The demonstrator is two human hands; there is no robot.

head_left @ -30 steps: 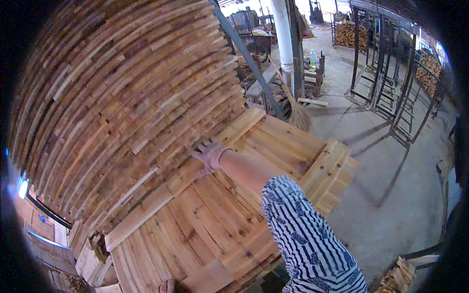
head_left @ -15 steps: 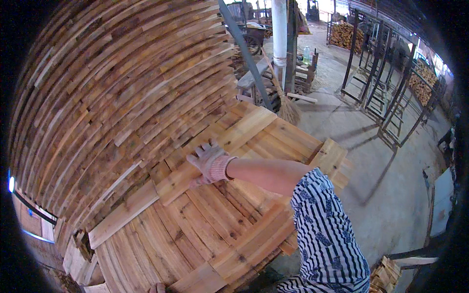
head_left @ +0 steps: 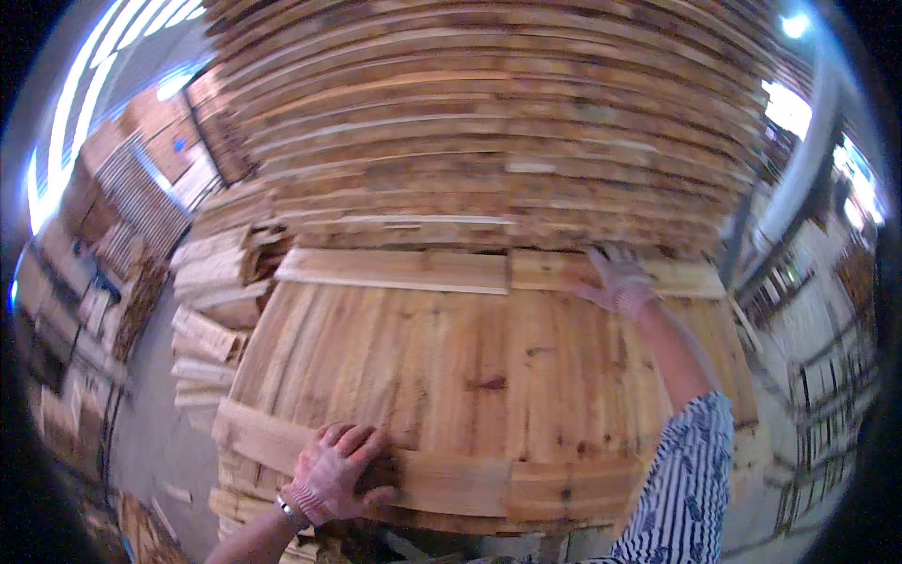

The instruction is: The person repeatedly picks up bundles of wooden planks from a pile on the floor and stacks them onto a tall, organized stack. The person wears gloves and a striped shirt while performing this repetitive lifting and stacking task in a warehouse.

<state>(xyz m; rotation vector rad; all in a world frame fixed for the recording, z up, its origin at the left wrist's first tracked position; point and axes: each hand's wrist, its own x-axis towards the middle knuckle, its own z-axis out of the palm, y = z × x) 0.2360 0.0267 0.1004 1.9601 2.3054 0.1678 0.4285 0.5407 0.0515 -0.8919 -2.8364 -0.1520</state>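
A layer of planks (head_left: 442, 367) lies side by side atop a stack, with crosswise boards along its far and near edges. My left hand (head_left: 334, 475), in a pale pinkish glove, rests on the near-left crosswise board (head_left: 258, 434); its fingers are apart and the thumb lies by the front edge. At the far side, my right hand (head_left: 620, 282), gloved as well, lies with spread fingers on the far-right crosswise board (head_left: 550, 270). That board meets the far-left crosswise board (head_left: 395, 270) end to end. Neither hand appears to grip anything.
Directly behind rises a tall wall of layered boards (head_left: 489, 122). Bundled wood pieces (head_left: 211, 310) are piled at the left. Dark metal frames (head_left: 827, 385) stand on the floor at right, near a pale post (head_left: 794, 179).
My view has swung left to face the stack squarely. The left hand, barely visible at the lower edge before, now shows fully on the near board. My right hand stays on the far board.
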